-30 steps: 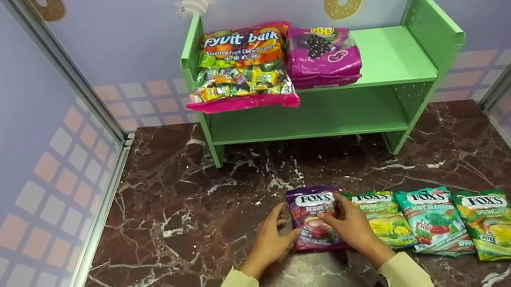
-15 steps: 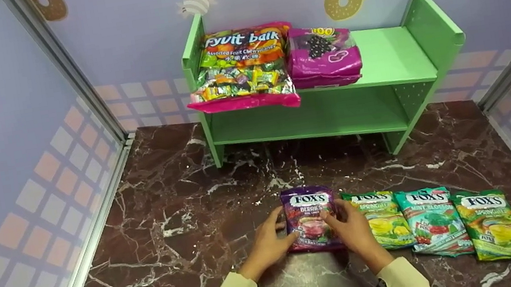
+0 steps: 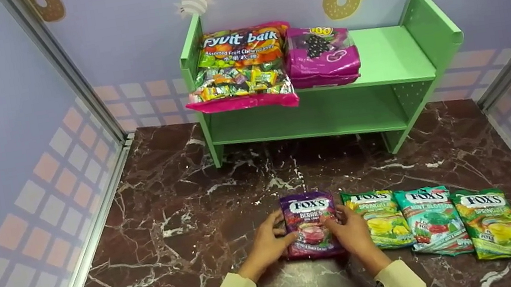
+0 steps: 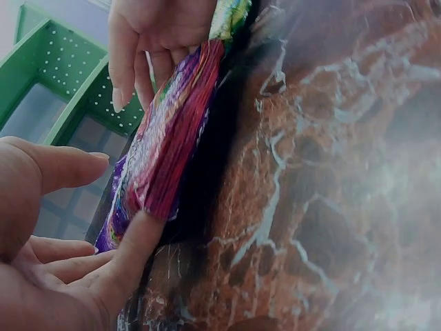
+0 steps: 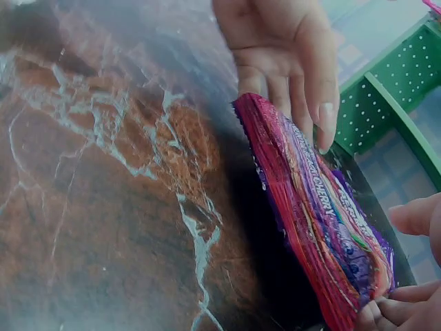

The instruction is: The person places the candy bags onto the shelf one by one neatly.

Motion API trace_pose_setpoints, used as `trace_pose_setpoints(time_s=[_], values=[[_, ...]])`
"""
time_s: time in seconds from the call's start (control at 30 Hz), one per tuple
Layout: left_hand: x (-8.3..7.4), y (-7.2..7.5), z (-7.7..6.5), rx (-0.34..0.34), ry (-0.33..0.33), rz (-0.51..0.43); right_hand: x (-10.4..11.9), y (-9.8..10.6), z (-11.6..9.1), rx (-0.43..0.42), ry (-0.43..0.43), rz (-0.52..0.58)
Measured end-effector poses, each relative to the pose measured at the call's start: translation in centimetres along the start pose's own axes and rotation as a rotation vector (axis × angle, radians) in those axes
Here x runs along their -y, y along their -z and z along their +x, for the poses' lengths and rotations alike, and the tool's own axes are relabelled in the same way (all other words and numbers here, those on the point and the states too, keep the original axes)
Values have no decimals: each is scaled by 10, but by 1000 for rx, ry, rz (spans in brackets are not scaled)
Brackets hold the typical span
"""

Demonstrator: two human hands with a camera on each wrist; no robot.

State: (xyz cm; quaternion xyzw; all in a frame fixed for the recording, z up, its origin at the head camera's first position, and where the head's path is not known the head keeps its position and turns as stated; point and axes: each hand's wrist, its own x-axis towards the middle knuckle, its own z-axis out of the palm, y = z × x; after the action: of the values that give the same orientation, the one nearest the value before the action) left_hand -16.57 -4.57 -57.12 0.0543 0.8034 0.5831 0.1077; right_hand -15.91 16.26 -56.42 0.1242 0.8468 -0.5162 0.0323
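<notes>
A purple bag of FOX'S Berries candy (image 3: 311, 229) lies between both hands on the dark marbled surface. My left hand (image 3: 267, 243) flanks its left side; in the left wrist view the thumb stands clear while extended fingers (image 4: 131, 258) touch the bag's edge. My right hand (image 3: 351, 230) is along the right side. Its fingertips (image 5: 372, 317) touch the bag's edge in the right wrist view, with the thumb apart from it. To the right lie a yellow-green Springtea bag (image 3: 383, 223), a teal Mint Blossom bag (image 3: 434, 223) and another Springtea bag (image 3: 495, 226).
Behind the hands stands a green two-level shelf (image 3: 399, 56). Its upper level holds a large Fyvit Baik candy bag (image 3: 241, 67) and a purple candy bag (image 3: 323, 55) beside it. Patterned walls (image 3: 23, 148) enclose the surface on the left, back and right.
The purple candy bag has shifted left, then a little nearer to me, between both hands. A gap now shows between it and the neighbouring yellow-green bag.
</notes>
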Motion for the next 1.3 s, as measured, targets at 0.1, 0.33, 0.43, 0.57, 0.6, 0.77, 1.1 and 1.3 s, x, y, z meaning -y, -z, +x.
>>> trace_pose_setpoints(time_s=[0.1, 0.33, 0.43, 0.57, 0.6, 0.77, 1.1, 1.3], values=[[-2, 0, -1, 16, 45, -60, 0, -1, -1, -5, 26, 10], [-5, 0, -4, 39, 105, -130, 0, -4, -5, 20, 92, 86], [-6, 0, -5, 33, 103, -129, -2, -5, -6, 43, 86, 124], [-6, -1, -4, 31, 97, -127, -5, -5, -6, 53, 108, 155], [-6, -1, -4, 30, 96, -126, -5, -4, -6, 50, 119, 150], [-8, -1, -3, 25, 91, -131, -7, -3, -6, 30, 147, 122], [-17, -5, -3, 1, 61, -132, -1, 4, -10, -21, 154, 226], [-21, -8, -2, 5, 51, -142, 6, 15, -14, -14, 144, 332]])
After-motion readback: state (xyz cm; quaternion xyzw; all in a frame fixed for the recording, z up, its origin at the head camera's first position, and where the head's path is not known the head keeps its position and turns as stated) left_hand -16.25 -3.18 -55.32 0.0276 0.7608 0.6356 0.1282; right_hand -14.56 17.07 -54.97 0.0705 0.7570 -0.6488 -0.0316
